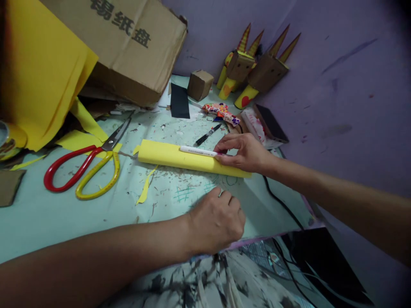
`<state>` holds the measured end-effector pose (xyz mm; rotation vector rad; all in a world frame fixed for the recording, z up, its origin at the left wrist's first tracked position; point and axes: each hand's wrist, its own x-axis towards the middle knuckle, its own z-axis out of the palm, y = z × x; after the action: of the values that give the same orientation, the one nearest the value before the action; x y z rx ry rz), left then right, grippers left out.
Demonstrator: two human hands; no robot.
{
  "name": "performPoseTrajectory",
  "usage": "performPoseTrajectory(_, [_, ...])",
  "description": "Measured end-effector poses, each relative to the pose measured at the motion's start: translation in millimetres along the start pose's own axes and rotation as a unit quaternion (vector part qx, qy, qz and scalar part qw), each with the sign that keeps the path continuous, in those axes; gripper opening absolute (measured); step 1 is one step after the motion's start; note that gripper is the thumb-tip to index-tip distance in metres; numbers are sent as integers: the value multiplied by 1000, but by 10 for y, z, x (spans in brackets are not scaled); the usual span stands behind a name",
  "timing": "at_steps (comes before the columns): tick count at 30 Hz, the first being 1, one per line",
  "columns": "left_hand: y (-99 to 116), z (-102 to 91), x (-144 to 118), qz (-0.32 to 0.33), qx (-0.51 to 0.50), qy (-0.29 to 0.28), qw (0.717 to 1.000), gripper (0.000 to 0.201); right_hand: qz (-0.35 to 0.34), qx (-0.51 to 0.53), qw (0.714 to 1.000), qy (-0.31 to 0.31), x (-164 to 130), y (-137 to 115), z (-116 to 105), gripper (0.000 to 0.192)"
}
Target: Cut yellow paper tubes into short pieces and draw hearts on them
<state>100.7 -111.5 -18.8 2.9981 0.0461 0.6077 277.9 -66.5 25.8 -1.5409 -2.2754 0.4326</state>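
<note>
A folded strip of yellow paper (160, 153) lies across the table, with a slim white marker (196, 150) along its top. My right hand (242, 150) reaches in from the right and pinches the marker's right end, resting over the paper. Curled into a fist, my left hand (218, 220) rests at the table's near edge, below the paper; nothing shows in it, though its palm side is hidden. Left of the paper lie scissors (107, 147) with one red and one yellow handle, blades apart. A thin yellow paper scrap (146, 186) lies just below the strip.
A cardboard box (135, 55) and yellow sheets (41, 72) crowd the back left. Behind the strip are a black pen (208, 134), a patterned glue gun (221, 112), a black card (180, 100) and a small cardboard block (200, 84). Horned cardboard figures (266, 70) stand by the wall.
</note>
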Motion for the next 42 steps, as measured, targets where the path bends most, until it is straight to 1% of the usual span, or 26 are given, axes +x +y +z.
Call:
performPoseTrajectory(4, [-9,2,1,0,-3,6,1000,13,-16,-6,1000,-3,-6,-6,-7,20])
performPoseTrajectory(7, [-10,0,-4,0,-2,8,1000,12,-23,-27,999,0,-14,-18,-2,18])
performPoseTrajectory(12, [-6,-3,-4,-2,-7,-8,1000,8,-11,-53,998,22,-49,-53,37,18])
performPoseTrajectory(17, [-8,-39,10,-3,-7,-32,999,7,-28,-82,996,24,-64,-59,59,17])
performPoseTrajectory(20, [-5,-43,12,-7,-1,-35,999,7,-32,-73,997,23,-55,-49,55,16])
performPoseTrajectory(23, [19,-4,14,-8,8,-27,1000,8,-38,-64,997,20,-42,-48,48,17])
performPoseTrajectory(25, [32,11,22,-10,17,-8,1000,9,-42,-65,997,19,-37,-52,45,18])
performPoseTrajectory(27, [11,-38,40,-11,29,15,999,9,-42,-62,997,21,-35,-52,46,17])
performPoseTrajectory(28, [-26,-100,55,-16,35,26,999,9,-40,-59,997,23,-35,-49,48,17])
performPoseTrajectory(30, [-172,-303,96,-49,44,44,997,12,-36,-51,998,21,-36,-36,55,14])
performPoseTrajectory(32, [-422,-573,155,-159,55,57,984,18,-30,-43,998,19,-35,-20,60,12])
performPoseTrajectory(33, [-577,-708,191,-230,62,65,969,20,-28,-41,999,17,-34,-13,62,12])
performPoseTrajectory(34, [-743,-830,231,-310,65,69,946,21,-27,-41,999,17,-32,-8,63,13])
performPoseTrajectory(35, [-908,-930,275,-368,68,66,925,20,-27,-43,999,16,-31,-5,63,14])
performPoseTrajectory(36, [-1064,-1003,322,-403,65,54,911,20,-28,-46,998,15,-31,-4,62,15])
performPoseTrajectory(37, [-1201,-1045,373,-414,49,41,908,20,-30,-48,998,15,-31,-4,62,16])
performPoseTrajectory(39, [-1399,-1045,483,-410,21,-29,911,22,-31,-50,998,14,-33,-6,63,16])
performPoseTrajectory(41, [-1489,-957,603,-398,29,-122,909,23,-30,-49,998,13,-37,-5,69,15])
performPoseTrajectory(42, [-1504,-895,664,-395,34,-152,906,22,-31,-47,998,12,-37,-4,73,15])
